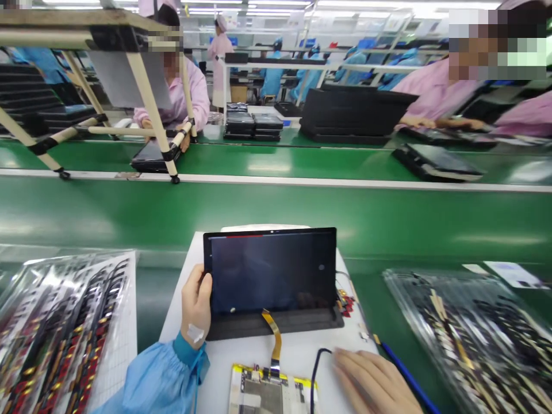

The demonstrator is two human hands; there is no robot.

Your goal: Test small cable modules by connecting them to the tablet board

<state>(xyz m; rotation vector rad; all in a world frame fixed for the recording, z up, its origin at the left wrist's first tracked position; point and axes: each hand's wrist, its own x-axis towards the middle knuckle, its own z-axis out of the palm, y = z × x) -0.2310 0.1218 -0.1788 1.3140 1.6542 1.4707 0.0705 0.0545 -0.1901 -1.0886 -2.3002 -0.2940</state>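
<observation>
A black tablet screen panel (271,273) stands tilted up on a white work pad (297,351). My left hand (196,307) grips its left edge, thumb on the glass. An orange flex ribbon (273,339) runs from the panel down to a circuit board with yellow tape (271,394) at the bottom edge. My right hand (373,382) rests low on the pad beside a thin dark cable (317,368); it is blurred, the fingers lying roughly flat. Small red-and-yellow wired parts (347,302) sit at the panel's right corner.
Clear bags of flex parts lie left (64,328) and right (474,333). A blue pen-like tool (407,374) lies right of the pad. A green conveyor belt (276,213) runs across, with stacked black trays (252,126) and other workers in pink and blue beyond.
</observation>
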